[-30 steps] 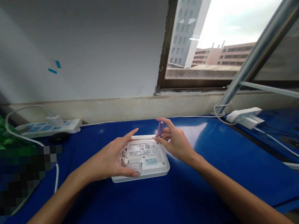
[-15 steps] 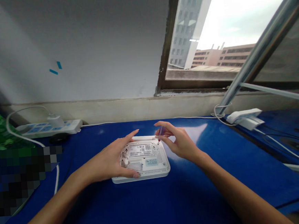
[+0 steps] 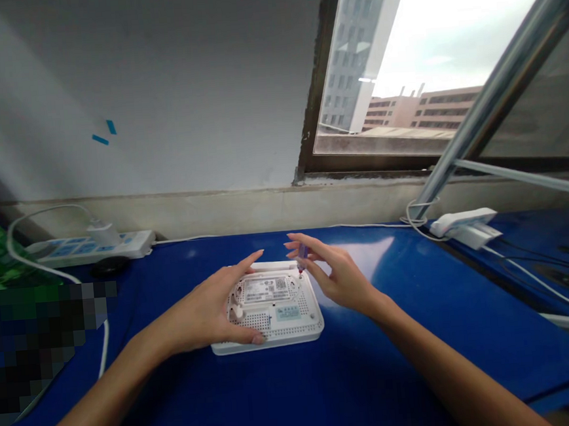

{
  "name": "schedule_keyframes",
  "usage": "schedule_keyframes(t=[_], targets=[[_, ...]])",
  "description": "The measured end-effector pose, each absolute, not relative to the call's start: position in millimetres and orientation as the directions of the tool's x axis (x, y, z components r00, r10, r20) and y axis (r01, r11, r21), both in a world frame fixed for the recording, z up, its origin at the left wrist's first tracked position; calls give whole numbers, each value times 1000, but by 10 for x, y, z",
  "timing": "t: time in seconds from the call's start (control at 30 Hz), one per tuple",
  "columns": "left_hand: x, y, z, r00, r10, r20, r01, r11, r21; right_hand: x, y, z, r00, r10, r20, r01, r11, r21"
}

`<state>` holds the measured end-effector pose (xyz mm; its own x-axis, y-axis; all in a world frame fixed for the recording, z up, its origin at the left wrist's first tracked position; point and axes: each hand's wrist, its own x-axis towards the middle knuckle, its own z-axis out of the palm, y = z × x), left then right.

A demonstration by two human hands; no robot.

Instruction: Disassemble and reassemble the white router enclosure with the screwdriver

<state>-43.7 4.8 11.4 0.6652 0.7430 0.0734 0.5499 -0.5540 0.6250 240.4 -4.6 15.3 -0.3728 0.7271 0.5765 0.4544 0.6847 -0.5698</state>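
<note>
White plastic box (image 3: 282, 305), seen in the head view, lies label side up on the blue table (image 3: 279, 397). At the box's left end, the left hand (image 3: 206, 311) grasps it between thumb and fingers. Over its far right corner, the right hand (image 3: 338, 271) pinches a purple screwdriver (image 3: 302, 251), tip down; contact is too small to tell. Screw work at that corner seems in hand, calling next for an upright screwdriver and a steady box.

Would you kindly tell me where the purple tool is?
In the head view, the purple tool is in the right hand, at the far right corner of the white device.
</note>
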Motion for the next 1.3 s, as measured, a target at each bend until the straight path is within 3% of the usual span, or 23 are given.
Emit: schedule_keyframes(t=[0.33,0.63,1.3], targets=[[-437,44,117,658,750,66,567,-551,613,2421,-29,194,-259,768,586,593,606,-531],[-430,49,114,658,750,66,560,-546,623,2469,-37,242,-474,775,418,502,628,-594],[-444,58,79,649,759,53,578,-538,614,2173,-155,134,-140,842,520,787,414,-458]])
